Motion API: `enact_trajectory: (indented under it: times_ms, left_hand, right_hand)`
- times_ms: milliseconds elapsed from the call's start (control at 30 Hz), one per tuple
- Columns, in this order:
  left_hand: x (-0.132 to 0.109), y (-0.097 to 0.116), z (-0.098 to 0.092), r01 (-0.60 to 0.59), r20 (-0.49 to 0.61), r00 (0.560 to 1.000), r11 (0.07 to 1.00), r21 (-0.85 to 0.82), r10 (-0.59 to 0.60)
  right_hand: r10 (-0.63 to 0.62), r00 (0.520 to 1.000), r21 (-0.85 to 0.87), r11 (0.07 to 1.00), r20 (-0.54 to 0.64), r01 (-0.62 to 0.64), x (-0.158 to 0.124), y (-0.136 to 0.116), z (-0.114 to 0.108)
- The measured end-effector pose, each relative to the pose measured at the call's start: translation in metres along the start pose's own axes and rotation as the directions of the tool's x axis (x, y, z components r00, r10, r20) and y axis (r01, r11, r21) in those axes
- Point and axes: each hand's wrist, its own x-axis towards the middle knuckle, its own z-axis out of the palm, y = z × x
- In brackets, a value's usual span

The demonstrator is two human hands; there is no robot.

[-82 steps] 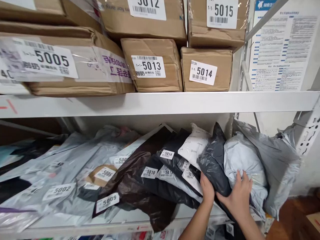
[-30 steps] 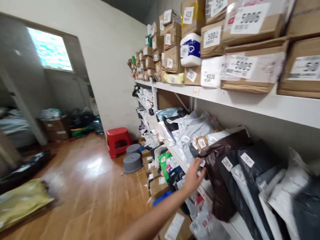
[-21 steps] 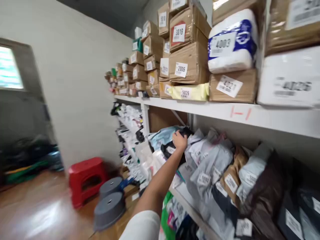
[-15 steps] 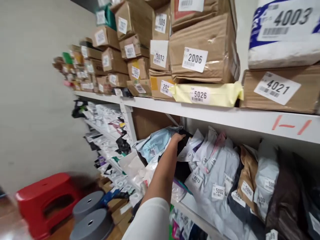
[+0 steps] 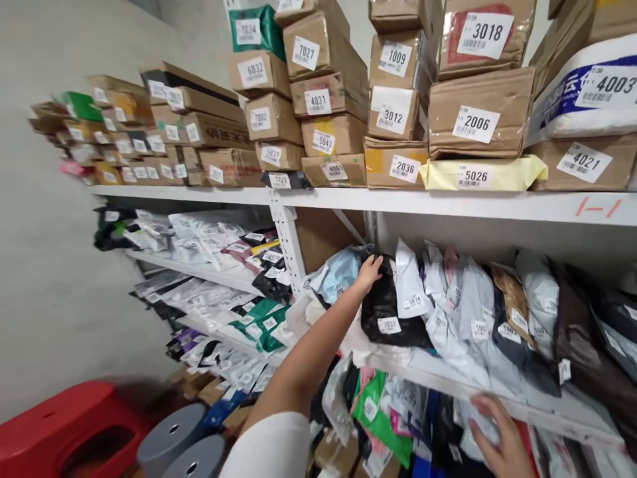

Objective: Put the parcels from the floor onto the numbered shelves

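My left hand (image 5: 369, 273) reaches in on the shelf, its fingers closed on the top edge of a black mailing bag (image 5: 385, 302) labelled 3033. Just left of it lies a light-blue mailing bag (image 5: 341, 275). A white mailing bag (image 5: 411, 282) labelled 5034 leans against the black one's right side. At the lower right, in front of the shelf edge, my right hand (image 5: 500, 435) hangs slightly blurred with thumb and fingers apart, holding nothing that shows.
Several labelled cardboard boxes (image 5: 480, 113) and a yellow packet (image 5: 478, 174) stand on the upper shelf (image 5: 448, 200). More grey bags (image 5: 475, 295) fill the shelf to the right. Lower left are a red stool (image 5: 64, 425) and grey round stools (image 5: 172, 431).
My view has turned left. The black bag, mostly covered before, now shows its front and label by my left hand. My right hand has come into view at the lower right.
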Motion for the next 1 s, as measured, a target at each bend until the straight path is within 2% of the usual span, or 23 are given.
enact_trajectory:
  times_ms: [100, 167, 267, 300, 367, 467, 533, 600, 667, 733, 800, 833, 900, 967, 1000]
  left_hand:
    - [-0.018, 0.004, -0.008, -0.034, -0.025, 0.999, 0.995, 0.093, 0.037]
    - [-0.035, 0.003, -0.015, -0.056, -0.091, 0.993, 0.983, 0.172, 0.073]
    - [-0.066, -0.01, -0.027, -0.063, -0.158, 0.982, 0.967, 0.249, 0.105]
    - [-0.075, -0.016, -0.03, -0.066, -0.128, 0.986, 0.96, 0.27, 0.104]
    - [-0.086, -0.026, -0.033, -0.088, -0.001, 0.996, 0.946, 0.311, 0.093]
    - [-0.089, -0.034, -0.03, -0.158, 0.173, 0.979, 0.927, 0.341, 0.103]
    - [-0.084, -0.033, -0.024, -0.214, 0.229, 0.964, 0.912, 0.35, 0.138]
    - [-0.079, -0.031, -0.015, -0.28, 0.281, 0.942, 0.889, 0.363, 0.182]
    - [-0.074, -0.03, -0.004, -0.401, 0.359, 0.893, 0.84, 0.366, 0.27]
    - [-0.068, -0.029, 0.011, -0.524, 0.477, 0.805, 0.8, 0.292, 0.352]
    - [-0.06, -0.027, 0.028, -0.52, 0.587, 0.736, 0.836, 0.173, 0.336]
    - [-0.054, -0.025, 0.037, -0.466, 0.624, 0.725, 0.875, 0.13, 0.293]
    - [-0.04, -0.018, 0.051, -0.332, 0.653, 0.737, 0.935, 0.124, 0.175]
    - [-0.02, -0.011, 0.059, -0.228, 0.626, 0.777, 0.954, 0.192, 0.06]
    - [-0.009, -0.008, 0.06, -0.189, 0.605, 0.796, 0.955, 0.228, 0.014]
  right_hand:
    - [-0.003, 0.984, 0.09, 0.996, 0.179, -0.013, -0.013, -0.031, 0.056]
    - [0.046, 0.98, 0.106, 0.992, 0.195, -0.068, -0.026, -0.052, 0.082]
    - [0.1, 0.981, 0.112, 0.987, 0.166, -0.119, -0.043, -0.075, 0.096]
    - [0.094, 0.982, 0.102, 0.989, 0.167, -0.112, -0.045, -0.08, 0.096]
    - [0.075, 0.989, 0.067, 0.994, 0.128, -0.084, -0.037, -0.086, 0.093]
    - [0.048, 0.998, 0.028, 0.999, -0.044, -0.047, 0.006, -0.087, 0.095]
    - [0.002, 0.991, 0.003, 1.0, -0.131, -0.002, 0.053, -0.084, 0.105]
    - [-0.065, 0.986, -0.065, 0.996, -0.153, 0.056, 0.104, -0.077, 0.122]
    - [-0.121, 0.986, -0.167, 0.981, -0.111, 0.101, 0.15, -0.068, 0.142]
    - [-0.121, 0.99, -0.266, 0.959, -0.078, 0.096, 0.184, -0.058, 0.161]
    - [-0.053, 0.988, -0.336, 0.942, -0.143, 0.002, 0.204, -0.048, 0.174]
    - [0.009, 0.977, -0.354, 0.931, -0.215, -0.086, 0.209, -0.043, 0.177]
    - [0.172, 0.915, -0.33, 0.895, -0.366, -0.3, 0.216, -0.034, 0.176]
    - [0.331, 0.816, -0.222, 0.852, -0.473, -0.474, 0.22, -0.027, 0.17]
    - [0.388, 0.769, -0.145, 0.841, -0.509, -0.521, 0.223, -0.024, 0.166]
